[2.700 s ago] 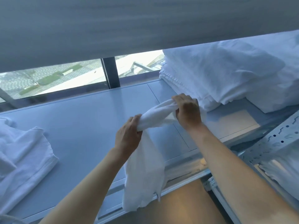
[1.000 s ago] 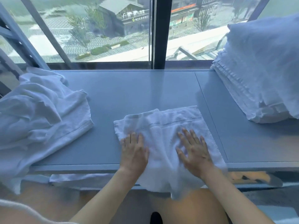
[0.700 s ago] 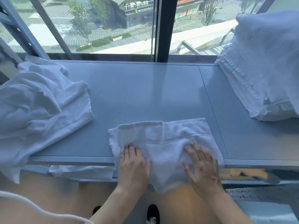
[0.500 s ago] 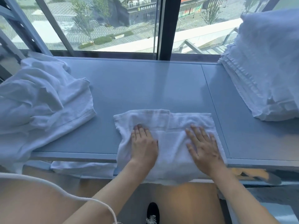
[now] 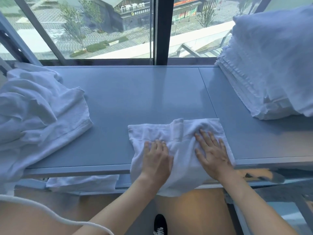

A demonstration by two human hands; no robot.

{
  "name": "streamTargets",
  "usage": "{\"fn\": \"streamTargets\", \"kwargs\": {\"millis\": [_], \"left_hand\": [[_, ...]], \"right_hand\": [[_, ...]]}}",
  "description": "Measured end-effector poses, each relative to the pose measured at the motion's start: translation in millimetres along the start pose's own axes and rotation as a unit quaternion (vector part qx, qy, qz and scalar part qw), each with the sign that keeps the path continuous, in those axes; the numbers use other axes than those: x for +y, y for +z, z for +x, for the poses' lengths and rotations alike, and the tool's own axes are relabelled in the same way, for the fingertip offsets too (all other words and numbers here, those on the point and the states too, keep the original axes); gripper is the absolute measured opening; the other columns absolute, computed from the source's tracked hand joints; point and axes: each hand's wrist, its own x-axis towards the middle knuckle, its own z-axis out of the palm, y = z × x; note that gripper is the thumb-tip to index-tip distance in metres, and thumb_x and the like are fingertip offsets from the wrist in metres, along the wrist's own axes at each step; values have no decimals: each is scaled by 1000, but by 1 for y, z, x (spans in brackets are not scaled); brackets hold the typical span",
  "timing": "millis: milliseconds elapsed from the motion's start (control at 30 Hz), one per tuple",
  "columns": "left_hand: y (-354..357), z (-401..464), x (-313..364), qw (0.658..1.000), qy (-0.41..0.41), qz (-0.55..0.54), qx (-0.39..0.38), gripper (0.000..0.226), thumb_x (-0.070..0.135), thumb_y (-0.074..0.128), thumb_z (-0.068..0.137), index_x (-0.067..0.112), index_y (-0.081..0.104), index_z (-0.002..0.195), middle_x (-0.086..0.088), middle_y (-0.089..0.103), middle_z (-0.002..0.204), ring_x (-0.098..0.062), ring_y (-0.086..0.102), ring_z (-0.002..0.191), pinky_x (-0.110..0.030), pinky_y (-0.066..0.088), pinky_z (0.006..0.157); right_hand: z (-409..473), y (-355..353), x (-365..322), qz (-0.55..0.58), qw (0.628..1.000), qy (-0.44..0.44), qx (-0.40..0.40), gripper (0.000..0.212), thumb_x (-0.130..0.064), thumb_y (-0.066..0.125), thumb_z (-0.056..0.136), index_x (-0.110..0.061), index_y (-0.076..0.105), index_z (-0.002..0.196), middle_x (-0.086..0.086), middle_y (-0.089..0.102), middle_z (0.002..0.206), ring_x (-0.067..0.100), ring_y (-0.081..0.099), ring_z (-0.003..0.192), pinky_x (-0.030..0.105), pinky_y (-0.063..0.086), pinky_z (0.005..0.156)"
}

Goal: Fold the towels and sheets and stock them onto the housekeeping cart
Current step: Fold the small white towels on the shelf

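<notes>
- The small white towel (image 5: 176,143) sits at lower centre of the frame on the grey top (image 5: 135,99), with its near part drooping over the front edge towards the floor.
- Both palms are flat on it. The left hand (image 5: 156,160) has its fingers straight and together, the right hand (image 5: 212,155) has them spread wide. Neither one is gripping anything, they're just pressing down.
- My guess is that's to iron out the wrinkles and pin the cloth so it doesn't slide off the edge before the next fold.
- There's a bunched ridge running down the middle between the hands, so it's not flat yet. I'd say the fold is barely started.
- The crumpled pile (image 5: 39,116) at middle left looks like the unfolded stuff waiting its turn.
- The neat stack (image 5: 264,73) at upper right is probably the finished lot, kept well apart so they don't mix.
- More white cloth (image 5: 83,183) lies on a lower shelf, lower left.
- Can't tell if this surface is the cart itself.
</notes>
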Motion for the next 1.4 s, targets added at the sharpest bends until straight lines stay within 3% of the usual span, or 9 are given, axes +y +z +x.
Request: {"fn": "streamTargets", "kwargs": {"millis": [133,200,333,400,467,667,800,967,1400], "left_hand": [[5,-49,4,995,-83,13,-45,62,55,40,99,3,53,131,-24,50,132,-41,46,124,-59,24,117],[10,-63,-6,989,-136,0,-55,67,62,33,100,6,47,134,-22,43,136,-41,38,130,-51,30,116],[22,-57,-31,980,-186,-63,-28,76,59,25,104,6,21,158,-23,8,167,-42,9,155,-51,17,125],[28,-40,-38,983,-166,-82,-18,80,58,22,105,11,-4,163,-16,-15,170,-39,-11,157,-52,2,126],[32,-16,-44,988,-126,-91,2,79,57,21,105,16,-14,163,-10,-24,169,-34,-21,156,-51,-7,125],[16,59,-53,988,-83,-126,20,71,53,29,107,21,3,165,-4,-10,172,-28,-14,158,-48,-4,127],[27,39,-32,987,11,-158,15,68,52,31,104,27,13,165,3,-3,173,-21,-8,159,-51,5,127],[30,30,-63,987,-109,-115,37,73,62,27,103,31,5,165,2,-8,173,-22,-11,159,-46,1,128],[36,33,-98,992,-59,-102,49,76,67,16,100,32,0,165,7,-12,172,-17,-15,158,-43,-1,128]], "right_hand": [[-41,9,-11,10,999,-47,-11,64,-55,21,102,-42,4,163,-21,-11,169,7,-15,156,50,1,128],[-50,15,-20,-5,998,-61,-12,65,-55,25,103,-41,1,163,-19,-11,170,10,-14,157,51,1,128],[-44,19,-31,-15,998,-67,-1,67,-62,24,103,-43,0,162,-19,-10,170,10,-13,157,49,-2,127],[-32,17,-29,-9,998,-56,4,65,-65,18,102,-45,0,162,-22,-10,169,8,-13,157,49,-2,127],[-13,14,-23,-9,999,-38,8,66,-67,13,100,-47,-1,161,-23,-10,169,7,-14,156,50,0,127],[52,-5,2,-13,1000,25,9,72,-70,10,95,-44,4,162,-18,-4,171,12,-7,158,50,1,126],[55,-4,1,-11,999,32,18,71,-66,15,97,-41,7,163,-15,1,171,13,-4,158,50,2,126],[31,3,-1,-4,1000,7,22,73,-69,9,95,-42,4,163,-19,-4,170,9,-10,157,47,-1,126],[33,7,7,-18,1000,-19,15,70,-68,11,97,-43,5,162,-22,-11,169,8,-13,156,50,1,126]]}}
